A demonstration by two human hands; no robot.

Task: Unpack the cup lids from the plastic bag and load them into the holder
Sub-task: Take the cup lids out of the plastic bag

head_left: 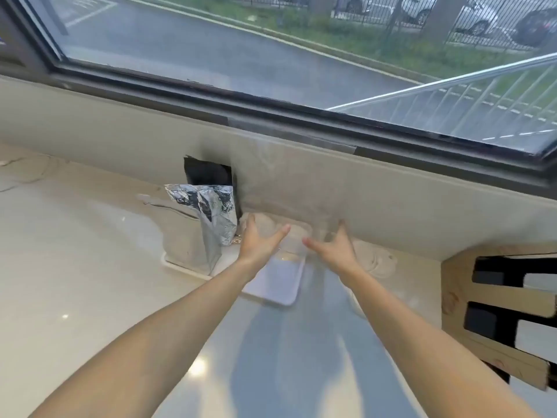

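Note:
A clear plastic bag [280,188] stands against the beige wall under the window, blurred and almost see-through; I cannot make out the cup lids inside it. My left hand [259,242] is at its lower left with fingers spread. My right hand [334,248] is at its lower right, also spread. Both palms face the bag's base, and I cannot tell whether they touch it. A pale, flat, rounded-rectangle piece [275,282] lies on the counter just below the hands. A wooden holder with dark slots [494,315] stands at the right edge.
A crumpled silver foil bag [212,212] leans by a dark opening in the wall [208,173], left of my left hand. The glossy beige counter [90,267] stretches left and toward me. The window frame [271,107] runs above the wall.

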